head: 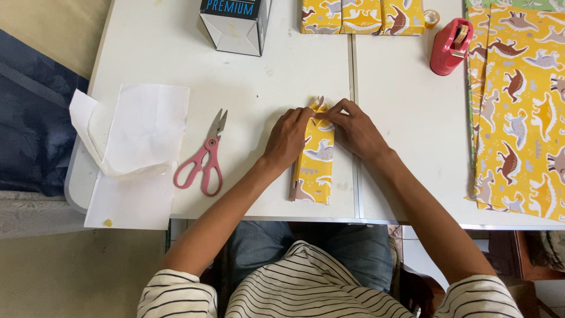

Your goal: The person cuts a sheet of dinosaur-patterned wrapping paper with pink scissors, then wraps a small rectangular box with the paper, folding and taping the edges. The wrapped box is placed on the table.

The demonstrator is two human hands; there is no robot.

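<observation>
White tabletop (247, 88) fills most of what we see, made of two panels joined by a seam that runs from the far edge to the near edge. On that seam, close to the near edge, lies a small box (313, 159) wrapped in yellow paper with a dinosaur print, its long side pointing away from us. Our left hand (286, 138) rests on the box's far left corner, fingers curled down and pressing the paper there. Our right hand (353, 129) meets it from the other side, fingertips pinching the folded flap of paper at the far end of the box. Pink scissors (203, 159) lie shut to the left of the box, well apart from it, and beside them sheets of white paper (138, 147) reach over the left edge of the table. At the far edge we see a dark carton (235, 26) and three wrapped boxes (362, 16) in the same yellow paper. A red tape dispenser (448, 47) stands on the right panel, just beside a large sheet of wrapping paper (521, 112) spread along the right edge.
</observation>
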